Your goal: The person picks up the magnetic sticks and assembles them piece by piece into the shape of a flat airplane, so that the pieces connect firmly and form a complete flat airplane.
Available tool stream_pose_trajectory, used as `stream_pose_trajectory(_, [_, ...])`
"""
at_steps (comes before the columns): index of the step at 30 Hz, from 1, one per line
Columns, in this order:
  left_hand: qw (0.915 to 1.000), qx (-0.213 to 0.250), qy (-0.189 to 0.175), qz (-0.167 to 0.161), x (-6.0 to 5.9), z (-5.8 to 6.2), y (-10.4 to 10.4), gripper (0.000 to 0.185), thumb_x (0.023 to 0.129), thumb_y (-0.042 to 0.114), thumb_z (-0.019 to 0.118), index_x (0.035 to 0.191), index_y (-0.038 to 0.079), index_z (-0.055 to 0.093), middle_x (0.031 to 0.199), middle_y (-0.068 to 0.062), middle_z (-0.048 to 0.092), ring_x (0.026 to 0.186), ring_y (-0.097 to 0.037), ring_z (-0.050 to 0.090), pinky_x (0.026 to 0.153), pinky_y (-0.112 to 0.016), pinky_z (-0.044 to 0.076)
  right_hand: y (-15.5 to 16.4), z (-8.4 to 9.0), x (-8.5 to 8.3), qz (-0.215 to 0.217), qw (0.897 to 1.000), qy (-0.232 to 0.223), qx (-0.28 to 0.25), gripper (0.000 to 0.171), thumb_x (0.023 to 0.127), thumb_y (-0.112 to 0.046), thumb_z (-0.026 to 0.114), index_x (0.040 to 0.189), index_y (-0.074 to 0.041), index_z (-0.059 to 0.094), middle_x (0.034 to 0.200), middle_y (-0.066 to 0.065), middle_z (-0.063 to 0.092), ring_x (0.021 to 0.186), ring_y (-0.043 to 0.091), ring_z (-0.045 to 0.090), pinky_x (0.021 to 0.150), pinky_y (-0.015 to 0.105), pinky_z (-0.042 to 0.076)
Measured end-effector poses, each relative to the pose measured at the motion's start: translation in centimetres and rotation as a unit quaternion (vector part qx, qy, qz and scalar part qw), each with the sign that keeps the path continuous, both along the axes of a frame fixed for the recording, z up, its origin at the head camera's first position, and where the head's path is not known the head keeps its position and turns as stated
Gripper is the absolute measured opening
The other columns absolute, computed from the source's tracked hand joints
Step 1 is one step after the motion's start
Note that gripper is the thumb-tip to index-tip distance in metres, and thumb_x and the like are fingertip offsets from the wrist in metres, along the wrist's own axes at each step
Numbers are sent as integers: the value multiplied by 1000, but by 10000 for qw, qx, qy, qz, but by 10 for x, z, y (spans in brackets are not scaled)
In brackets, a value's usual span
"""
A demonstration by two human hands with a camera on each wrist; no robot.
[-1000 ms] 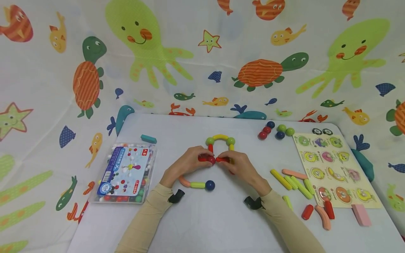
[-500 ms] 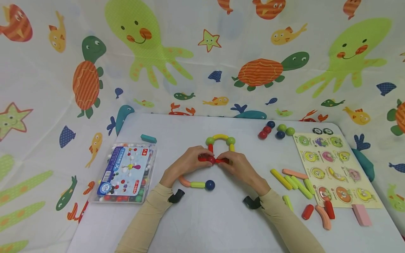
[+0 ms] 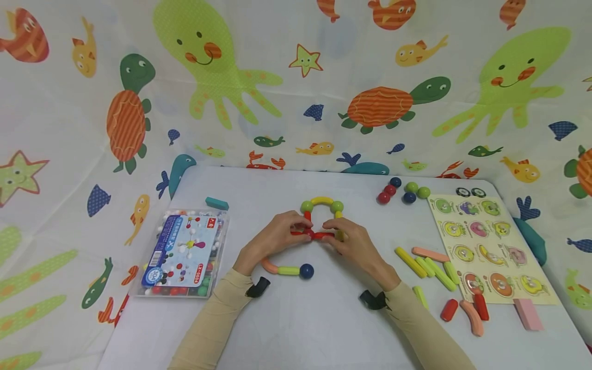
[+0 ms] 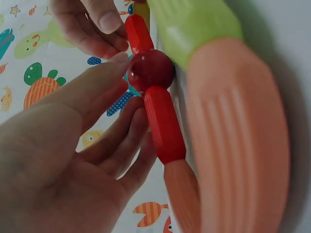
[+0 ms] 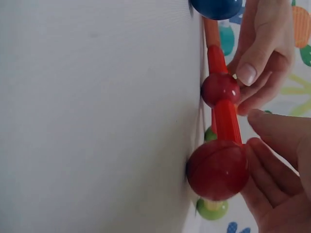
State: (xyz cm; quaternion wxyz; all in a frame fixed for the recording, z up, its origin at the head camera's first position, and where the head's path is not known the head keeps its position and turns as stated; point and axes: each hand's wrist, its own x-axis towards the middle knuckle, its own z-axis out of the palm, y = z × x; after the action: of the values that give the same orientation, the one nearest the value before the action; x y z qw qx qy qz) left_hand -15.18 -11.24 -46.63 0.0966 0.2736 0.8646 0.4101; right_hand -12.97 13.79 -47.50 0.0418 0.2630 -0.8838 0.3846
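Sea-creature cloth, printed with octopuses, turtles and fish, hung behind a pale worktop (image 3: 287, 329) and draped past its edges. Both hands met at the middle of the worktop over a chain of magnetic toy pieces. The left hand (image 3: 273, 237) had its fingers curled round a red rod (image 4: 164, 124), with a fingertip touching the dark red ball (image 3: 308, 234) that joined it to a second red rod (image 5: 227, 121). The right hand (image 3: 348, 240) pinched that second rod from the other side, its fingertips just beside the same ball. Just beyond the hands stood an arch of a yellow curved piece (image 3: 321, 200) between two green balls (image 3: 307, 206). Near the left wrist lay a peach curved piece, a green rod (image 3: 289, 270) and a blue ball (image 3: 306, 271) joined in a row. Well to the left of the left hand sat a clear plastic box (image 3: 182, 254) of beads. To the right of the right hand lay loose rods (image 3: 427, 262), a cluster of balls (image 3: 402, 191) and a fruit peg puzzle (image 3: 490, 249).
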Motion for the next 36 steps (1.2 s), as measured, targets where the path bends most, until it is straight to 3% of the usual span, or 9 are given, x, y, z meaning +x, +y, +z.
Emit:
stream_pose_trajectory(4, [9999, 15, 114, -22, 0, 3, 8, 35, 88, 15, 80, 121, 6, 72, 108, -8, 68, 99, -23, 63, 90, -39, 55, 13, 3, 9, -353, 9991, 118, -189, 39, 85, -16, 83, 121, -11, 71, 121, 0, 70, 112, 18, 65, 100, 46, 54])
stream_pose_trajectory(8, [9992, -338, 218, -49, 0, 5, 17, 37, 88, 19, 81, 122, 8, 72, 111, -8, 68, 100, -21, 61, 92, -37, 54, 26, 0, 18, -553, 9984, -43, -147, 43, 83, -22, 86, 122, -13, 70, 120, -1, 68, 108, 17, 64, 95, 46, 56])
stream_pose_trajectory(11, [9978, -614, 267, -32, 0, 3, 21, 36, 89, 22, 80, 122, 9, 72, 114, -7, 66, 102, -19, 57, 94, -34, 53, 33, -3, 24, -431, 9986, -298, -15, 44, 81, -23, 87, 120, -14, 69, 119, -3, 66, 105, 15, 63, 91, 42, 58])
stream_pose_trajectory(15, [9953, -872, 430, -34, 1, 2, 24, 33, 89, 24, 79, 119, 11, 74, 115, -6, 64, 105, -17, 54, 95, -32, 52, 36, -6, 27, -134, 9993, -314, 134, 43, 79, -19, 88, 118, -14, 69, 117, -2, 63, 102, 14, 62, 88, 39, 59])
stream_pose_trajectory(24, [9899, -1064, 931, -129, 5, 0, 28, 25, 90, 20, 78, 113, 10, 77, 108, -3, 63, 103, -17, 52, 90, -30, 51, 35, -7, 24, -223, 9989, -300, 273, 39, 81, -15, 86, 117, -13, 70, 113, -1, 65, 98, 13, 62, 86, 38, 59])
stream_pose_trajectory(36, [9903, -1008, 945, -126, 4, -1, 27, 26, 89, 18, 79, 113, 10, 77, 107, -2, 64, 101, -16, 53, 88, -28, 52, 34, -8, 12, -379, 9978, -452, 296, 40, 83, -18, 85, 119, -14, 70, 114, 0, 65, 101, 15, 61, 88, 41, 58])
